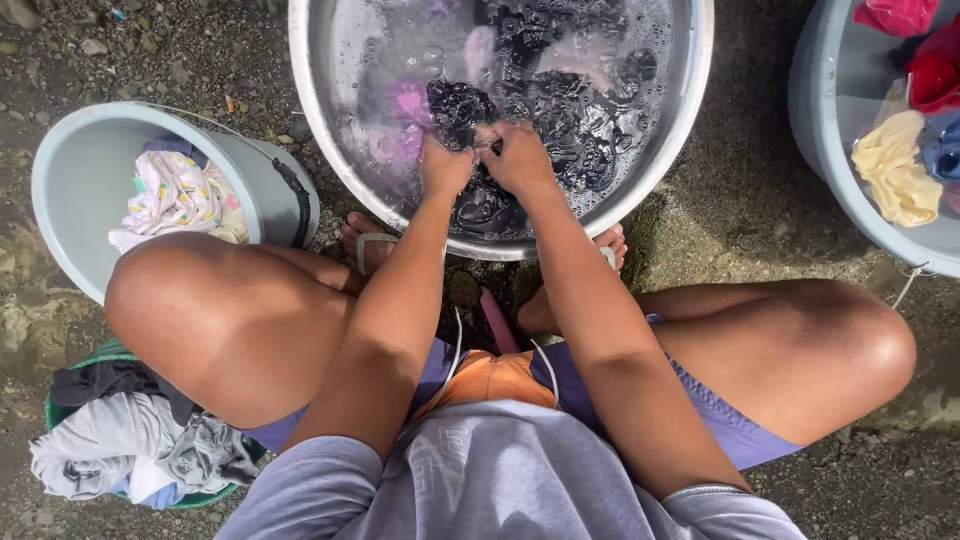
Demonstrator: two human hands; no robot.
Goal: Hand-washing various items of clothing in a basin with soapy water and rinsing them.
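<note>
You squat on rough, gravelly ground (750,200), dark and pebbled, with bright sun across your knees and sharp shadows beside the tubs. No walls show; this looks like an outdoor spot.

Directly ahead of you stands a wide metal basin (655,165) filled with soapy water, bubbles spread over the surface. Your left hand (443,165) and right hand (518,160) meet at the near middle of the basin, both closed tight on a bunched dark wet garment (545,110), knuckles pressed together just at the waterline. The garment spreads from your grip toward the far and right side of the basin. A pinkish-purple cloth (405,105) lies under the water just left of your hands.

Your feet in flip-flops rest against the basin's near rim.

To your left, a pale grey bucket (70,190) tilts toward you on the ground, holding a light patterned cloth (175,195). Nearer you on that side, a green basket (110,352) carries a heap of grey and white clothes (120,440), partly hidden behind your left knee.

At the right edge stands a pale blue-grey tub (830,170), well apart from the basin, with a yellow cloth (895,165), red pieces (935,75) and something blue inside; its far part is cut off by the frame.
</note>
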